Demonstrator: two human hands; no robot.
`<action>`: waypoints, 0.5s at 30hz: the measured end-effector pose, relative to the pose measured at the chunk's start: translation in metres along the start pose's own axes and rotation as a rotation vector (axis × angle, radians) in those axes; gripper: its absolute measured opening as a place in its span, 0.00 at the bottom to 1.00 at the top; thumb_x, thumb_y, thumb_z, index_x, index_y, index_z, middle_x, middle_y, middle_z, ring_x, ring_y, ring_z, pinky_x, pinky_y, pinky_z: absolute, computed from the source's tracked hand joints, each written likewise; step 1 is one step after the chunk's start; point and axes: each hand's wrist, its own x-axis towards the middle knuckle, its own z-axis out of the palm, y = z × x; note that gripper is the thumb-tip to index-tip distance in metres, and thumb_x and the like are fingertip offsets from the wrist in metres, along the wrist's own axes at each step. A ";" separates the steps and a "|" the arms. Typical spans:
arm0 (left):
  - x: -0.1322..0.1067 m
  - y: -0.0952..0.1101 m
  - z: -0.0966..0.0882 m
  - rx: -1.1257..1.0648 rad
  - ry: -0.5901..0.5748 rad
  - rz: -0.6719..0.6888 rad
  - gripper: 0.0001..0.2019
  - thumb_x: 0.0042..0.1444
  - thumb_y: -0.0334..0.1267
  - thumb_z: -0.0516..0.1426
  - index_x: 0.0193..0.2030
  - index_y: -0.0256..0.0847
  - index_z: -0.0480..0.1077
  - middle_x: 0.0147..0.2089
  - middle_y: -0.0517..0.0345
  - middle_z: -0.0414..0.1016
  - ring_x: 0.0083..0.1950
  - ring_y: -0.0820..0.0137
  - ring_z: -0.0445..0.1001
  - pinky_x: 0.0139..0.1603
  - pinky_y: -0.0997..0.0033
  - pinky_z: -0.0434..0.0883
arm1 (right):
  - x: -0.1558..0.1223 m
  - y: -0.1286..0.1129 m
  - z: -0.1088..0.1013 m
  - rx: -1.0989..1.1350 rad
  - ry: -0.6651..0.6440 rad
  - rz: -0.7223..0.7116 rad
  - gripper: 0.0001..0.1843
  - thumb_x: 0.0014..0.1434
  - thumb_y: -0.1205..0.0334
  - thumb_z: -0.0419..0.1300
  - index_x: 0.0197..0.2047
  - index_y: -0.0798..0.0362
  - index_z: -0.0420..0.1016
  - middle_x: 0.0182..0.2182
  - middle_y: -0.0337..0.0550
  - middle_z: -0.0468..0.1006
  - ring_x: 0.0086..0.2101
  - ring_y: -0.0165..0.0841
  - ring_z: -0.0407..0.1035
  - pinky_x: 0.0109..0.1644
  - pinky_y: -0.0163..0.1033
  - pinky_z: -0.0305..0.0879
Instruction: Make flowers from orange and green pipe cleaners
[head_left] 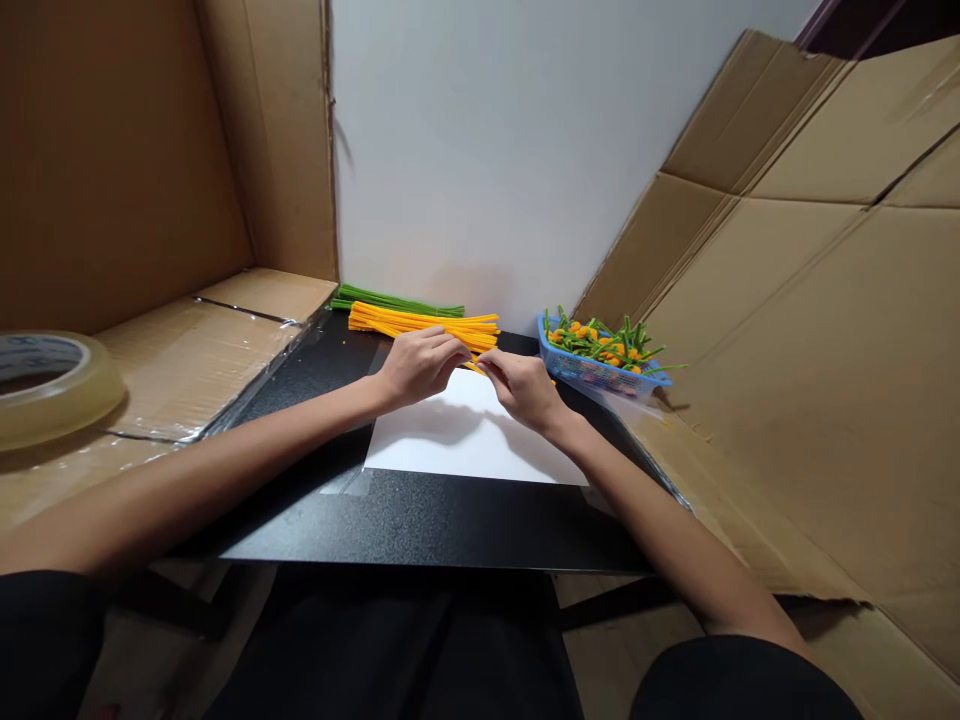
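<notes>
My left hand (pixel 418 365) and my right hand (pixel 525 390) meet over the far edge of a white sheet of paper (pixel 469 440) on a black table (pixel 420 520). Both hands have their fingers curled and pinch an orange pipe cleaner (pixel 474 366) between them. Just beyond the hands lies a pile of orange pipe cleaners (pixel 420 320), with a bundle of green pipe cleaners (pixel 397 300) behind it against the wall.
A blue basket (pixel 600 372) with several green-and-orange pipe-cleaner pieces stands at the table's far right. A roll of clear tape (pixel 52 385) lies on cardboard at the left. Cardboard sheets (pixel 810 330) lean on both sides; a white wall is behind.
</notes>
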 end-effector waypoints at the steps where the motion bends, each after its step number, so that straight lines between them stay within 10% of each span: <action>1: -0.001 -0.003 0.001 -0.008 -0.014 0.004 0.15 0.70 0.37 0.50 0.38 0.41 0.77 0.33 0.54 0.81 0.36 0.68 0.76 0.33 0.70 0.68 | 0.000 0.001 0.001 0.004 -0.003 0.011 0.12 0.70 0.61 0.52 0.42 0.52 0.77 0.35 0.47 0.83 0.31 0.36 0.73 0.39 0.37 0.62; 10: -0.020 -0.051 0.006 0.058 -0.359 0.130 0.16 0.69 0.33 0.49 0.54 0.41 0.76 0.40 0.51 0.82 0.44 0.65 0.78 0.34 0.72 0.69 | -0.002 0.025 0.005 -0.120 -0.084 0.092 0.09 0.66 0.64 0.56 0.38 0.53 0.78 0.35 0.49 0.84 0.33 0.37 0.74 0.38 0.37 0.58; 15: -0.023 -0.058 0.012 0.081 -0.287 0.036 0.17 0.64 0.27 0.50 0.51 0.41 0.78 0.39 0.52 0.83 0.40 0.67 0.79 0.35 0.73 0.70 | 0.004 0.028 0.009 -0.058 -0.044 0.112 0.09 0.67 0.64 0.54 0.38 0.53 0.76 0.32 0.48 0.83 0.30 0.36 0.73 0.37 0.37 0.57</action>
